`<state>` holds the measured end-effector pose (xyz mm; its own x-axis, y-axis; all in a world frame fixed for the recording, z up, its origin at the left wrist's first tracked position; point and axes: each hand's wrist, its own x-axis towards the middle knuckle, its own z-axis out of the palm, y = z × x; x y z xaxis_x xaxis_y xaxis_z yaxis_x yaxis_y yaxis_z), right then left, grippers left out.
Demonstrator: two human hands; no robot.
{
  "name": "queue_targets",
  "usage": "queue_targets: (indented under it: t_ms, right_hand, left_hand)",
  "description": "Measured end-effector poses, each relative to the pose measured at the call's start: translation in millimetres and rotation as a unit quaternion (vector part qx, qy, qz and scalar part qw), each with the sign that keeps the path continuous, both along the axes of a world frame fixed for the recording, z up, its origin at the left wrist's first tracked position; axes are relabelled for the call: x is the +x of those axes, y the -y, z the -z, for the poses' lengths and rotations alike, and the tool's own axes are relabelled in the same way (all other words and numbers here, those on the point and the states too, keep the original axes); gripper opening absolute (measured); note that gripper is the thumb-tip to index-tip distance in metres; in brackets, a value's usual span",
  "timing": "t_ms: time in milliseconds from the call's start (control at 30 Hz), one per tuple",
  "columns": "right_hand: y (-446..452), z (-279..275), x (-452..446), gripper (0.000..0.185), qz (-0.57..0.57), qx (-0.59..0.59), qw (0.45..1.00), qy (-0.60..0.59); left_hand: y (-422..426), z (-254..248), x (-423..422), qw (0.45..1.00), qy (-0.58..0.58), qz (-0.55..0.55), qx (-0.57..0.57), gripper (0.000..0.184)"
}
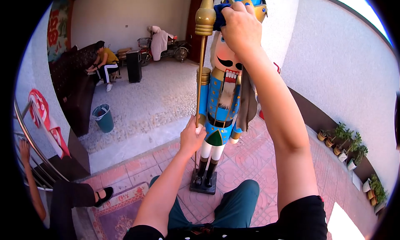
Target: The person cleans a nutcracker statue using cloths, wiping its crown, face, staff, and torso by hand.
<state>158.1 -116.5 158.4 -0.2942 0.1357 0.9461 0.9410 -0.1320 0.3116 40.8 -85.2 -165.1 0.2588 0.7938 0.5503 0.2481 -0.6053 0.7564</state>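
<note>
A tall nutcracker figure in a blue coat with gold trim stands upright on a black base before me. Low on its gold staff, my left hand is closed around the rod beside the figure's hand. Up at the head, my right hand presses a dark blue cloth against the gold crown, fingers closed on it. My right hand and forearm hide part of the painted face. A grey-brown cape hangs behind the figure.
A seated person's leg and hand are at lower left, by a metal railing and a patterned mat. Indoors are another person, a bin, a speaker and a motorbike. Potted plants line the right wall.
</note>
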Motion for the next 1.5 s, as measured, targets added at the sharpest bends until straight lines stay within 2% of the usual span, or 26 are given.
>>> queue_targets:
  t_ms: [67,167,267,333,400,533,633,700,733,800,833,933,967,1067,1100,1167,1200,1300,1367,1500]
  right_hand:
    - [-17,-6,-15,0.02,0.056,-0.083,0.994,0.05]
    - [-20,-18,-8,0.021,0.064,-0.099,0.99,0.074]
    - [6,-14,-2,0.026,0.07,-0.079,0.993,0.055]
    - [16,-11,18,0.029,0.012,-0.022,0.999,0.042]
    - [20,-7,38,0.029,-0.011,-0.003,1.0,-0.007]
    - [24,-10,87,0.036,-0.122,-0.048,0.983,-0.131]
    - [21,-13,102,0.035,-0.123,-0.039,0.983,-0.128]
    - [25,-13,108,0.038,-0.21,-0.129,0.931,-0.269]
    - [28,-12,111,0.038,-0.207,-0.128,0.932,-0.268]
    - [23,-5,120,0.038,-0.202,-0.124,0.894,-0.382]
    - [7,0,138,0.042,-0.162,-0.101,0.905,-0.381]
    - [-25,15,153,0.048,-0.235,-0.12,0.83,-0.492]
    - [-34,19,155,0.049,-0.244,-0.084,0.828,-0.497]
    - [-20,16,138,0.045,-0.189,-0.038,0.88,-0.435]
    - [-10,13,128,0.045,-0.19,-0.037,0.88,-0.434]
    - [10,8,108,0.039,-0.182,-0.005,0.924,-0.337]
    - [18,5,97,0.039,-0.181,-0.004,0.924,-0.336]
    - [32,3,67,0.032,-0.112,0.026,0.987,-0.116]
    - [27,6,45,0.03,-0.102,0.02,0.994,-0.02]
    - [11,11,-8,0.017,0.067,-0.065,0.993,0.068]
  left_hand:
    - [-4,5,1,1.0,0.013,0.004,0.011,0.056]
    - [-3,4,-2,1.0,0.025,0.012,0.006,0.057]
    - [-4,3,0,1.0,0.018,0.018,-0.003,0.057]
    - [-3,4,1,1.0,0.015,0.02,-0.001,0.056]
    - [-4,1,1,0.997,-0.031,0.01,0.071,0.057]
    - [-4,1,0,1.0,0.012,0.005,0.004,0.055]
    - [-5,1,0,1.0,0.013,0.014,0.023,0.054]
    - [-2,-1,1,0.999,0.015,0.013,0.03,0.054]
    - [-1,-1,2,0.999,0.017,0.016,0.03,0.054]
    - [-1,2,2,0.999,0.027,0.007,0.021,0.055]
    - [-3,6,2,0.999,0.031,0.007,0.029,0.055]
    - [5,-1,-4,0.999,0.02,0.024,0.026,0.055]
    - [4,-1,-4,0.999,0.021,0.023,0.028,0.055]
    - [2,-1,-2,0.999,0.017,0.014,0.026,0.055]
    - [1,-1,-2,1.0,0.012,0.016,0.024,0.055]
    - [-1,1,-1,1.0,0.009,0.018,0.022,0.055]
    - [-4,3,1,1.0,0.006,0.011,0.016,0.055]
    - [-4,6,2,1.0,0.004,0.003,0.026,0.055]
    - [-1,3,2,0.999,0.007,-0.003,0.044,0.056]
    - [1,3,0,0.999,0.019,0.01,0.025,0.056]
